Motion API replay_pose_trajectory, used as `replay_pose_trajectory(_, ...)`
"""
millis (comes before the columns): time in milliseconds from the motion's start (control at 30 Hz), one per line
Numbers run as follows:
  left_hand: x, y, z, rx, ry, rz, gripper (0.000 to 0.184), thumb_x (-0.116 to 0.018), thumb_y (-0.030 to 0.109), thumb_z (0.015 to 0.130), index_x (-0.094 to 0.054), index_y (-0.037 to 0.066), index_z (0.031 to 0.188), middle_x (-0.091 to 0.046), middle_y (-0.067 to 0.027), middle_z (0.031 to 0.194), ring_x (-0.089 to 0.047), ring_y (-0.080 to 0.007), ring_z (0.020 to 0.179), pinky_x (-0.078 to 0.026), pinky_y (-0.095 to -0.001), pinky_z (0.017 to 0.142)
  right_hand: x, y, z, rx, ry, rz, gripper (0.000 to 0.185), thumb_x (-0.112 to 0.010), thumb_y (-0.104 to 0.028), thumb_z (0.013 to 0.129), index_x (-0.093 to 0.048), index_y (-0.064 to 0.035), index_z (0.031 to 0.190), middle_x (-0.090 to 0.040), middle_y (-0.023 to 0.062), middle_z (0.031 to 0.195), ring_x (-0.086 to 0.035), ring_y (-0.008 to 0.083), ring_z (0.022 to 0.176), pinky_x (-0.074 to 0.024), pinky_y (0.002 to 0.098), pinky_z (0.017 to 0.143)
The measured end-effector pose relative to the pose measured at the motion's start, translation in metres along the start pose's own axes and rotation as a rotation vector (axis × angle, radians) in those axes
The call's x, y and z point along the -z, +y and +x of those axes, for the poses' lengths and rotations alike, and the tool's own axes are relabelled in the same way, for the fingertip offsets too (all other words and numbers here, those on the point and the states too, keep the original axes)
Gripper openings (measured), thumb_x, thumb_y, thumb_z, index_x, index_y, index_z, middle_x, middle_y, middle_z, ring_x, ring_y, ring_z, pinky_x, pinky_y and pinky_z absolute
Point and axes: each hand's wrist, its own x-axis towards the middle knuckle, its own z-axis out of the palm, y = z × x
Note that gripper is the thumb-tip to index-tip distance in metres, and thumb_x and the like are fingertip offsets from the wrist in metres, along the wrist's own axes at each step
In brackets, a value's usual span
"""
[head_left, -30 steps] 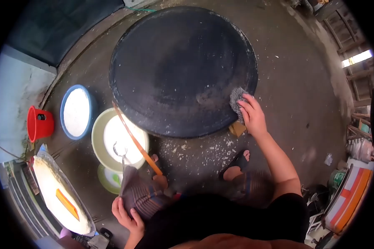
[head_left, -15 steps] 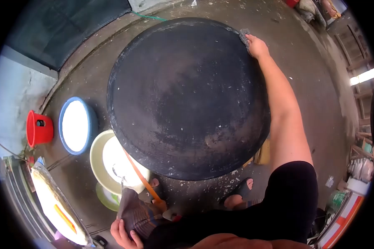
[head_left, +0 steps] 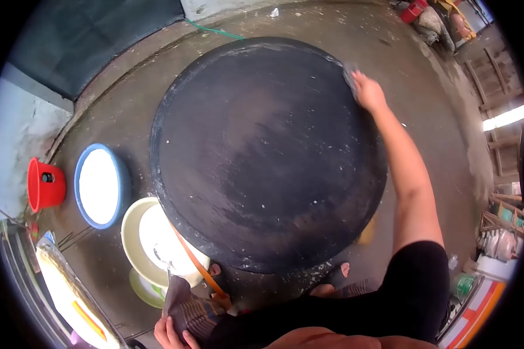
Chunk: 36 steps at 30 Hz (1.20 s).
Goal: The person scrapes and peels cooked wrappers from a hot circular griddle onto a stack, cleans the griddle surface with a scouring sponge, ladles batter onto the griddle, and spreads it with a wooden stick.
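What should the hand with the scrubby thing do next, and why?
Maybe the right hand should slide the grey scrubber a little toward the far side, along the edge of the black disc. The scrubber, though blurred, is at that edge, and pale marks show just beyond it.

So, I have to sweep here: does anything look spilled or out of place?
Yes: pale flecks dot the floor at the near edge of the black disc, and a white scrap lies beyond its far edge; both look like debris.
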Motion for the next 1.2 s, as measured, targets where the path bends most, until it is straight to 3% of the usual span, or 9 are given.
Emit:
replay_pose_trajectory(100, -0.003, 0.002, -0.001, -0.041, 0.020, 0.013, 0.044, -0.056, 0.018, 0.072, -0.055, 0.002, 0.112, -0.050, -0.0191, 0.113, -0.049, -0.0342, 0.102, -0.039, -0.0416, 0.088, -0.019, -0.071, 0.098, -0.126, -0.211, -0.014, 0.032, -0.039, -0.020, 0.088, -0.053, -0.0155, 0.117, -0.053, 0.0121, 0.117, -0.051, 0.0306, 0.106, -0.0416, 0.0400, 0.089)
replay_pose_trajectory(233, -0.001, 0.011, 0.004, -0.015, -0.014, 0.022, 0.046, -0.057, 0.019, 0.071, -0.054, 0.001, 0.113, -0.050, -0.0187, 0.114, -0.049, -0.0342, 0.101, -0.039, -0.0417, 0.088, -0.027, -0.095, 0.116, -0.117, -0.176, -0.013, 0.034, -0.038, -0.020, 0.087, -0.052, -0.0159, 0.118, -0.054, 0.0126, 0.116, -0.051, 0.0307, 0.107, -0.0414, 0.0416, 0.090)
replay_pose_trajectory(367, 0.009, -0.003, 0.010, 0.000, -0.160, 0.090, 0.046, -0.059, 0.020, 0.072, -0.053, 0.001, 0.114, -0.049, -0.0180, 0.115, -0.050, -0.0344, 0.101, -0.041, -0.0415, 0.087, -0.001, 0.010, -0.010, -0.057, 0.026, 0.014, 0.035, -0.042, -0.012, 0.084, -0.052, -0.0075, 0.117, -0.053, 0.0163, 0.116, -0.052, 0.0322, 0.104, -0.0415, 0.0385, 0.089)
replay_pose_trajectory(567, 0.006, -0.011, 0.011, -0.078, -0.089, 0.020, 0.044, -0.060, 0.020, 0.074, -0.053, 0.001, 0.113, -0.050, -0.0189, 0.113, -0.051, -0.0350, 0.100, -0.042, -0.0411, 0.086, 0.086, -0.027, -0.213, -0.183, -0.065, 0.021, 0.031, -0.045, -0.007, 0.085, -0.052, -0.0051, 0.115, -0.050, 0.0180, 0.118, -0.049, 0.0305, 0.109, -0.0413, 0.0366, 0.092)
replay_pose_trajectory(800, 0.012, 0.000, 0.009, -0.041, -0.065, 0.023, 0.043, -0.061, 0.019, 0.074, -0.053, -0.002, 0.111, -0.051, -0.0201, 0.109, -0.051, -0.0359, 0.098, -0.042, -0.0415, 0.084, 0.012, -0.006, -0.010, -0.064, -0.111, -0.107, 0.033, -0.036, -0.019, 0.089, -0.053, -0.0081, 0.116, -0.051, 0.0161, 0.118, -0.050, 0.0319, 0.107, -0.0399, 0.0388, 0.091)
replay_pose_trajectory(967, 0.005, 0.003, 0.001, -0.065, 0.040, 0.012, 0.044, -0.061, 0.019, 0.073, -0.053, -0.002, 0.111, -0.051, -0.0202, 0.109, -0.051, -0.0351, 0.098, -0.042, -0.0413, 0.085, -0.043, -0.182, 0.143, 0.067, -0.202, -0.026, 0.036, -0.038, -0.020, 0.085, -0.053, -0.0158, 0.118, -0.055, 0.0135, 0.113, -0.054, 0.0308, 0.102, -0.0430, 0.0393, 0.087)
replay_pose_trajectory(1100, 0.013, 0.015, 0.009, -0.030, -0.005, 0.022, 0.045, -0.062, 0.019, 0.072, -0.053, -0.001, 0.111, -0.050, -0.0202, 0.110, -0.050, -0.0350, 0.099, -0.041, -0.0413, 0.086, -0.047, -0.362, 0.103, 0.612, -0.204, 0.106, 0.028, -0.045, -0.013, 0.080, -0.058, -0.0149, 0.105, -0.060, 0.0095, 0.104, -0.057, 0.0275, 0.097, -0.0455, 0.0378, 0.084)
replay_pose_trajectory(1133, 0.011, 0.019, 0.012, -0.022, -0.012, 0.005, 0.045, -0.062, 0.018, 0.072, -0.053, -0.001, 0.112, -0.050, -0.0202, 0.110, -0.050, -0.0350, 0.100, -0.041, -0.0412, 0.086, -0.029, -0.387, 0.075, 0.680, -0.262, 0.293, 0.029, -0.046, -0.015, 0.081, -0.057, -0.0155, 0.107, -0.059, 0.0090, 0.107, -0.056, 0.0270, 0.098, -0.0452, 0.0383, 0.084)
replay_pose_trajectory(1200, 0.010, 0.022, 0.015, 0.007, -0.031, -0.021, 0.046, -0.062, 0.018, 0.071, -0.053, -0.001, 0.112, -0.050, -0.0202, 0.110, -0.050, -0.0349, 0.100, -0.041, -0.0412, 0.087, -0.048, -0.378, 0.076, 0.820, -0.021, 0.418, 0.031, -0.043, -0.019, 0.083, -0.056, -0.0161, 0.111, -0.058, 0.0093, 0.110, -0.056, 0.0270, 0.099, -0.0448, 0.0388, 0.085)
